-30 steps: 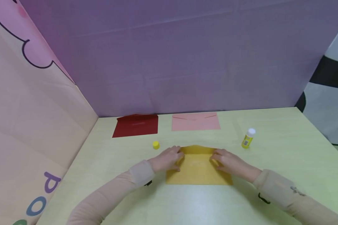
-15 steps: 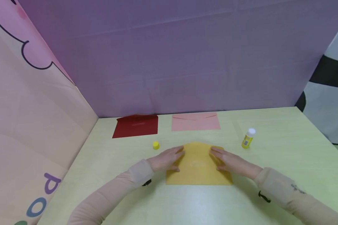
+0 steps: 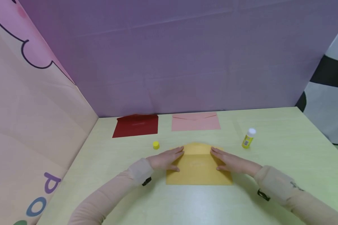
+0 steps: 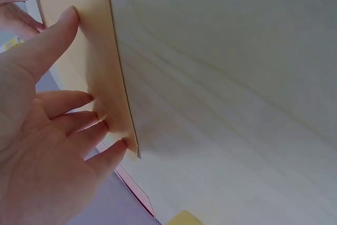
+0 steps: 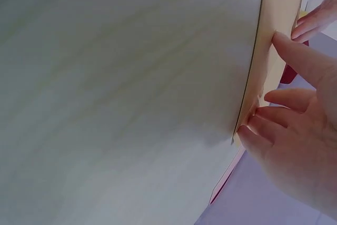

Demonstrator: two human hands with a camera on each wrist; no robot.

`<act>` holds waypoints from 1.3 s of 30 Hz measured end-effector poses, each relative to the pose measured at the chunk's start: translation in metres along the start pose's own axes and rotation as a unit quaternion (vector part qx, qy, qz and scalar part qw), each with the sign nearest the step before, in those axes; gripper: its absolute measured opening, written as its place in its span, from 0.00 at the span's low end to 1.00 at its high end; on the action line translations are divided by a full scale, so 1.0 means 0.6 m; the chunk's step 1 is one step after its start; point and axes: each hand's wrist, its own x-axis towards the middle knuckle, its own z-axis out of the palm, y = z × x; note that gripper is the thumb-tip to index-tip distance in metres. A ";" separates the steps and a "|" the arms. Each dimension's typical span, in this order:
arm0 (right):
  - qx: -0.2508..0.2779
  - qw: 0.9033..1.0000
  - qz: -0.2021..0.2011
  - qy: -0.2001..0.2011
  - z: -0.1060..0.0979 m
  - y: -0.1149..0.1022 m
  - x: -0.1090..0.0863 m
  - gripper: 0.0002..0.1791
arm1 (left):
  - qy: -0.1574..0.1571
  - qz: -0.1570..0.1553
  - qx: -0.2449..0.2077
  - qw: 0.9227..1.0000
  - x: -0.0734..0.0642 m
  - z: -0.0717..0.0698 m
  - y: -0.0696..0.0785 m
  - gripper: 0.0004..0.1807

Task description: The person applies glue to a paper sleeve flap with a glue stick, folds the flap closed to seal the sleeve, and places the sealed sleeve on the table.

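Note:
A yellow envelope (image 3: 197, 170) lies on the table in front of the person, its flap (image 3: 197, 148) raised at the far side. On its left part rests my left hand (image 3: 166, 160), fingers extended toward the fold and thumb touching the front panel. My right hand (image 3: 230, 160) mirrors this on the right part, fingers spread. In the left wrist view the fingertips of the left hand (image 4: 63, 125) touch the envelope (image 4: 97, 35) near its edge. The right wrist view has the right hand (image 5: 295, 125) likewise pressing with its fingertips.
Behind lie a dark red envelope (image 3: 136, 125) and a pink envelope (image 3: 195, 122). A yellow cap (image 3: 156, 145) sits left of the left hand. A glue stick (image 3: 248, 138) with a white top stands at the right. A purple backdrop (image 3: 186, 56) rises at the table's far edge.
The flap, folded up more narrowly a second ago, has opened out further away from the person. Both hands' fingers have straightened and flattened onto the yellow envelope.

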 end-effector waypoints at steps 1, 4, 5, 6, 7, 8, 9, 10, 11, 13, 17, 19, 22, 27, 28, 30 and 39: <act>0.000 1.000 -0.002 -0.001 0.000 0.000 0.000 0.34 | -0.002 -0.002 -0.006 1.000 0.000 -0.001 0.000 0.40; -0.001 1.000 -0.007 -0.005 -0.001 0.001 0.002 0.33 | -0.011 -0.005 -0.018 1.000 0.000 -0.002 0.001 0.40; -0.001 1.000 -0.008 -0.006 -0.001 0.001 0.002 0.33 | -0.013 -0.006 -0.019 1.000 0.000 -0.001 0.000 0.40; -0.001 1.000 -0.009 -0.007 -0.002 0.000 0.002 0.32 | -0.015 -0.006 -0.020 1.000 0.001 -0.001 0.000 0.40; -0.001 1.000 -0.010 -0.009 -0.003 0.000 0.002 0.32 | -0.016 -0.004 -0.021 1.000 0.001 0.000 -0.001 0.40; 0.001 1.000 -0.009 -0.011 -0.003 0.000 0.002 0.32 | -0.018 -0.003 -0.020 1.000 0.003 0.000 -0.002 0.40; 0.002 1.000 -0.010 -0.010 -0.004 -0.001 0.002 0.32 | -0.019 0.000 -0.018 1.000 0.003 0.001 -0.002 0.40; 0.001 1.000 -0.011 -0.009 -0.003 -0.001 0.002 0.32 | -0.020 0.001 -0.017 1.000 0.003 0.001 -0.002 0.40; 0.002 1.000 -0.011 -0.007 -0.003 -0.001 0.002 0.32 | -0.022 0.001 -0.016 1.000 0.004 0.001 -0.002 0.39; -0.002 1.000 -0.011 -0.002 0.000 -0.001 0.002 0.32 | -0.029 -0.005 -0.013 0.999 0.006 0.001 -0.002 0.39; -0.016 1.000 -0.001 0.010 0.006 -0.003 0.001 0.32 | -0.046 -0.022 -0.010 0.999 0.012 0.004 -0.003 0.39; -0.034 0.999 0.002 0.015 0.007 -0.005 0.000 0.30 | -0.050 -0.025 -0.014 0.998 0.014 0.007 -0.006 0.39; -0.054 0.998 0.000 0.036 0.008 -0.010 -0.004 0.26 | -0.045 -0.019 -0.012 0.999 0.021 0.022 -0.019 0.40; -0.075 0.991 0.002 0.112 0.004 -0.011 -0.021 0.22 | -0.039 -0.028 -0.006 0.999 0.018 0.023 -0.017 0.40; -0.074 0.989 0.006 0.129 0.002 -0.009 -0.025 0.21 | -0.045 -0.039 -0.009 0.998 0.012 0.012 -0.005 0.39; -0.063 0.985 0.018 0.159 -0.003 -0.006 -0.034 0.19 | -0.044 -0.045 -0.003 0.998 0.011 0.012 -0.003 0.39; 0.056 0.949 0.089 0.298 -0.024 0.006 -0.070 0.12 | -0.041 -0.056 0.008 0.998 0.009 0.016 -0.001 0.43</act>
